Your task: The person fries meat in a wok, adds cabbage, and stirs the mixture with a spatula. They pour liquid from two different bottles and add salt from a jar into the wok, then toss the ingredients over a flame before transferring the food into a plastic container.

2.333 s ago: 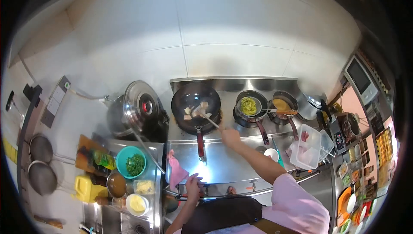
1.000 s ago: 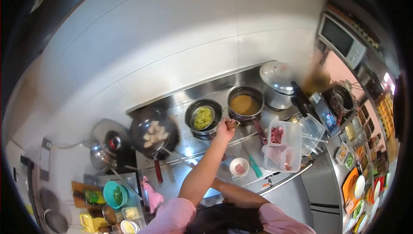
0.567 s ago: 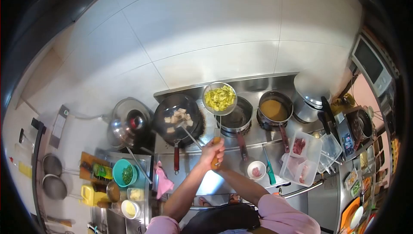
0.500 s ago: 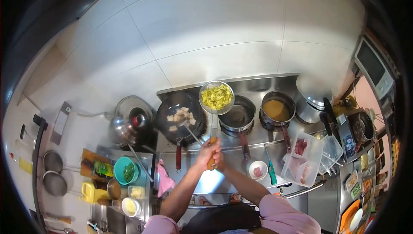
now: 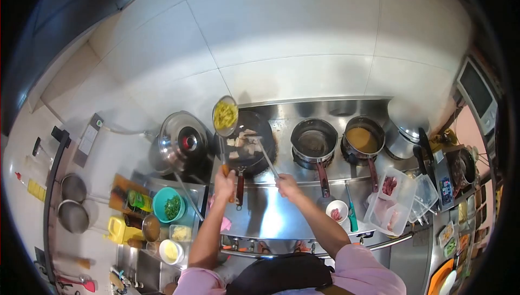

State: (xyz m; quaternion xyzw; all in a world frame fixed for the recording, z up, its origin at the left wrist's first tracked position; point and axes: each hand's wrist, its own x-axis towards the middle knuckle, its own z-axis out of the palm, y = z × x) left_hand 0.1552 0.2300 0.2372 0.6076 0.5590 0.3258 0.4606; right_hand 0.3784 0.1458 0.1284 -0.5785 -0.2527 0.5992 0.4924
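My left hand point(image 5: 224, 182) grips the wooden handle of a wire strainer point(image 5: 225, 115) full of yellow-green vegetable pieces. The strainer is tilted at the left rim of a black wok point(image 5: 267, 133) that holds pale chunks of food. My right hand point(image 5: 287, 185) holds a long metal spatula point(image 5: 266, 159) whose end reaches into the wok. The wok's red handle points toward me between my two hands.
Left of the wok stands a lidded steel pot point(image 5: 181, 142). To its right are a dark saucepan point(image 5: 314, 140), a saucepan of orange-brown liquid point(image 5: 363, 140) and a lidded pot point(image 5: 403, 138). A small bowl of meat point(image 5: 337, 211), a plastic meat tub point(image 5: 390, 197) and a teal bowl of greens point(image 5: 169, 206) sit on the counter.
The strainer was lifted out of the middle saucepan, carried left and tipped at the wok. It passed into my left hand, and my right hand took up the spatula.
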